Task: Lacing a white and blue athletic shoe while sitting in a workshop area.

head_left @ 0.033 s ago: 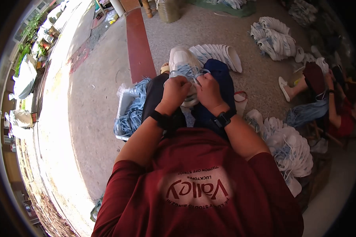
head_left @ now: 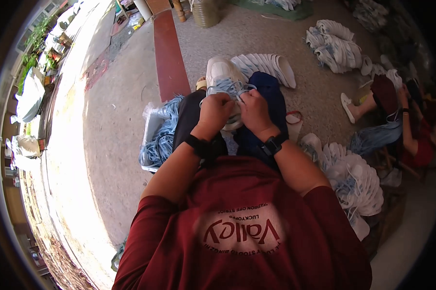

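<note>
A white sneaker [head_left: 220, 66] rests between my knees, its toe pointing away from me. Pale blue shoelace [head_left: 224, 86] crosses its front, with loops standing up on both sides. My left hand [head_left: 213, 113] is closed in a pinch on the lace at the left of the shoe's opening. On the other side, my right hand [head_left: 256, 113] pinches the lace too, thumb and finger together near a raised loop. The two hands almost meet over the shoe and hide much of its opening and heel.
By my left leg stands a white tray [head_left: 148, 126] heaped with blue laces [head_left: 166, 134]. A row of nested white shoes [head_left: 268, 65] lies beyond my right knee. More shoe piles [head_left: 355, 181] sit at the right, near a seated co-worker [head_left: 413, 125]. A ribbed container [head_left: 206, 13] stands at the back.
</note>
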`<move>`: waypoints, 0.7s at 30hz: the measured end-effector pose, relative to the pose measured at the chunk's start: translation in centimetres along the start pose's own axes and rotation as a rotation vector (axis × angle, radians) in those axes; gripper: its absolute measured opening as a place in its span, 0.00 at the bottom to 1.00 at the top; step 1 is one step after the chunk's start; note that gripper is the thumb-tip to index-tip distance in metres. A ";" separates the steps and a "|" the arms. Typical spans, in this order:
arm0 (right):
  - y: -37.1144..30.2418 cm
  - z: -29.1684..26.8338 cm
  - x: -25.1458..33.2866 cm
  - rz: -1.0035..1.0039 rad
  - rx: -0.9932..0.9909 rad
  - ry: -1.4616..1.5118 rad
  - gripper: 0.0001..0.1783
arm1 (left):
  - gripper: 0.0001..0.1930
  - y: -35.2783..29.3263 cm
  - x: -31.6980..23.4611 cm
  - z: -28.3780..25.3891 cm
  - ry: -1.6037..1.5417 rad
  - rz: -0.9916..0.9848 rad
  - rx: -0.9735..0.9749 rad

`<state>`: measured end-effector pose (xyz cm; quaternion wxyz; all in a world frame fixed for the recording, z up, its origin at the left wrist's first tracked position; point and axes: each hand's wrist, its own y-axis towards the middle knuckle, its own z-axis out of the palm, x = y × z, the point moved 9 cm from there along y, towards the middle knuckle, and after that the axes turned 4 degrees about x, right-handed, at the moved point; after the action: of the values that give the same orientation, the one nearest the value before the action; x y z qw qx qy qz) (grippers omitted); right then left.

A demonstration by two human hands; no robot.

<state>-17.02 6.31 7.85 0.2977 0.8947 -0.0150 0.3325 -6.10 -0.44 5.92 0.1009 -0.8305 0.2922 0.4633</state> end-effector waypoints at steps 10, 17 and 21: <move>-0.5 0.2 -2.5 0.116 -0.050 0.149 0.03 | 0.07 0.3 -2.3 1.3 0.356 0.078 -0.124; -0.4 0.2 -2.5 0.136 -0.030 0.137 0.03 | 0.06 0.5 -1.9 1.4 0.357 0.115 -0.091; -0.3 0.5 -2.8 0.122 -0.038 0.144 0.03 | 0.07 1.1 -1.5 1.5 0.448 0.144 -0.042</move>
<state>-18.85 5.83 5.66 0.2944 0.8600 -0.0543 0.4132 -8.34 -0.08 6.42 -0.0170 -0.8915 0.3564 0.2792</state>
